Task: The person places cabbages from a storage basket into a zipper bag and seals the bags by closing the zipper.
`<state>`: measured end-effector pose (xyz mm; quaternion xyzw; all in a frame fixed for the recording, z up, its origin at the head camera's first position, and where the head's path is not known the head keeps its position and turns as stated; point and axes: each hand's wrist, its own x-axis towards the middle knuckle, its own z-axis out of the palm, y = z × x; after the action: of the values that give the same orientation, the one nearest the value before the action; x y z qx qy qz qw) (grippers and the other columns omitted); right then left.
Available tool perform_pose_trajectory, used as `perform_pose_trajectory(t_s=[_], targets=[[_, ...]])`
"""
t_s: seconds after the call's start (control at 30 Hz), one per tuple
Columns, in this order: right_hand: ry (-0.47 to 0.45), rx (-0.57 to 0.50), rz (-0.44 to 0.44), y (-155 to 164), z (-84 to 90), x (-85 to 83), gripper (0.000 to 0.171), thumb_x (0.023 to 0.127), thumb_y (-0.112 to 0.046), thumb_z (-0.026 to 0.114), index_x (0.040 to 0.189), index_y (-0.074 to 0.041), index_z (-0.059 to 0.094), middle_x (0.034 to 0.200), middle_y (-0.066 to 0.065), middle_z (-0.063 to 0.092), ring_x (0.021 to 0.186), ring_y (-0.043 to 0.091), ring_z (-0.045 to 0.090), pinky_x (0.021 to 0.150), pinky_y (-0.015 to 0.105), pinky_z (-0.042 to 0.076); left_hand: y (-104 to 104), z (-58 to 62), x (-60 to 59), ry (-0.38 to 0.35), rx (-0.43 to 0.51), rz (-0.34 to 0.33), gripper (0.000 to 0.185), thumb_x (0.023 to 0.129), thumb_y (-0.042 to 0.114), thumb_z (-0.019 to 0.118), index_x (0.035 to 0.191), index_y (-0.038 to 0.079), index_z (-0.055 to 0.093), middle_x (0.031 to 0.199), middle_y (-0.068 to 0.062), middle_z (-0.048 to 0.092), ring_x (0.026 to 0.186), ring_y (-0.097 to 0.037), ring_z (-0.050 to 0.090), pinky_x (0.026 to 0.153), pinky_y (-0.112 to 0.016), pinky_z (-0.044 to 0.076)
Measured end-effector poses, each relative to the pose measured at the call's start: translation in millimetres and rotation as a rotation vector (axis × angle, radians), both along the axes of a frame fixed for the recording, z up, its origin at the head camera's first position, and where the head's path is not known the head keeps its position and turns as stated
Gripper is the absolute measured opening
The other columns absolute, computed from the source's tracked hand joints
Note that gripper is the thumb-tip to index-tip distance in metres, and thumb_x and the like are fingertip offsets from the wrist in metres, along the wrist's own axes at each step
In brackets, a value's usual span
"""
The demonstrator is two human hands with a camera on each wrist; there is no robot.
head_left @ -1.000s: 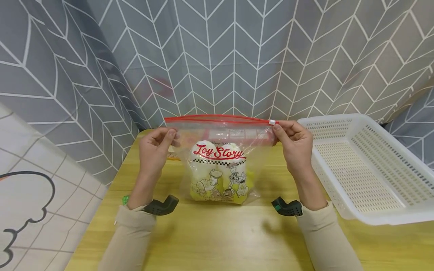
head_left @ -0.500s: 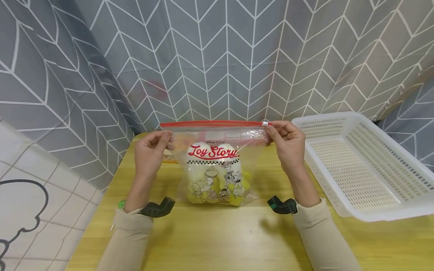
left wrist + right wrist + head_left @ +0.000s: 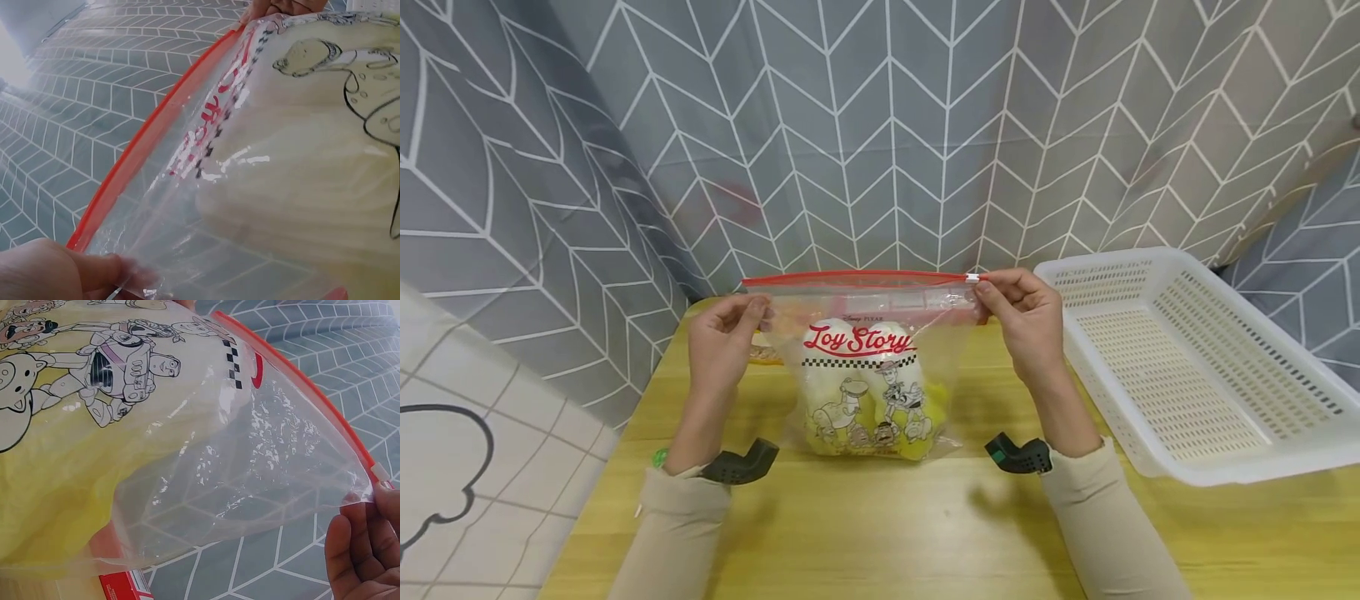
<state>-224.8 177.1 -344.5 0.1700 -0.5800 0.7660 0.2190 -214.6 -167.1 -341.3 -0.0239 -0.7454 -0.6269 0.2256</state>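
Observation:
A clear slider zip bag (image 3: 861,383) stands upright on the table between both hands, with red "Toy Story" lettering and line-drawn characters on its front. White and yellow rounded contents bulge inside; their kind is blurred by the plastic. Along the top runs a red zip strip (image 3: 134,140), its white slider (image 3: 972,278) at the right end. My left hand (image 3: 722,337) pinches the bag's upper left edge between thumb and fingers, just below the strip. At the upper right corner, close under the slider, my right hand (image 3: 1028,321) pinches the plastic.
A white perforated plastic basket (image 3: 1157,450) stands on the wooden table (image 3: 880,533) to the right. Behind the bag lie a packet with an orange-yellow edge (image 3: 765,350) and a red-and-white box (image 3: 125,584). A grey chevron curtain (image 3: 917,142) hangs at the back.
Both hands and the bag's top have come slightly lower in view, still gripped at the same corners. The two zip edges drew together, then parted a little. The whole view has shifted slightly.

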Motion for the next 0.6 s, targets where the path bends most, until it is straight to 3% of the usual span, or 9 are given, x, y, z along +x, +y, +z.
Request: perform_pose_trajectory(t_s=[0.17, 0.3, 0.43, 0.6], targets=[[0.002, 0.004, 0.001, 0.0, 2.0, 1.1, 0.020, 0.092, 0.009, 0.065, 0.092, -0.009, 0.075, 0.079, -0.002, 0.076, 0.059, 0.010, 0.061, 0.059, 0.022, 0.052, 0.1, -0.3, -1.9, -0.020, -0.017, 0.007, 0.023, 0.099, 0.015, 0.066, 0.113, -0.003, 0.070, 0.082, 0.021, 0.067, 0.080, -0.002, 0.063, 0.072, -0.018, 0.049], [0.001, -0.003, 0.008, -0.8, 2.0, 0.8, 0.022, 0.093, 0.009, 0.064, 0.092, -0.010, 0.075, 0.079, -0.002, 0.076, 0.059, 0.010, 0.061, 0.059, 0.021, 0.052, 3.3, 1.2, 0.3, 0.007, -0.062, 0.067, 0.034, 0.098, 0.016, 0.068, 0.130, 0.005, 0.064, 0.107, 0.017, 0.066, 0.102, -0.004, 0.057, 0.085, -0.021, 0.043], [-0.004, -0.018, 0.015, -1.8, 1.6, 0.6, 0.023, 0.093, 0.009, 0.064, 0.091, -0.011, 0.075, 0.077, -0.003, 0.075, 0.059, 0.009, 0.062, 0.059, 0.020, 0.053, 10.3, 3.4, 3.5, 0.146, -0.164, 0.131, 0.049, 0.094, 0.020, 0.072, 0.140, 0.011, 0.058, 0.136, 0.000, 0.060, 0.126, -0.012, 0.048, 0.103, -0.033, 0.037], [-0.026, -0.019, 0.010, -2.4, 0.8, 0.7, 0.024, 0.093, 0.008, 0.066, 0.090, -0.013, 0.075, 0.079, -0.004, 0.076, 0.062, 0.007, 0.064, 0.059, 0.019, 0.053, 28.8, 10.1, 6.7, 0.362, -0.304, 0.107, 0.048, 0.088, 0.019, 0.076, 0.133, 0.008, 0.063, 0.141, -0.012, 0.057, 0.136, -0.026, 0.041, 0.115, -0.048, 0.024]])
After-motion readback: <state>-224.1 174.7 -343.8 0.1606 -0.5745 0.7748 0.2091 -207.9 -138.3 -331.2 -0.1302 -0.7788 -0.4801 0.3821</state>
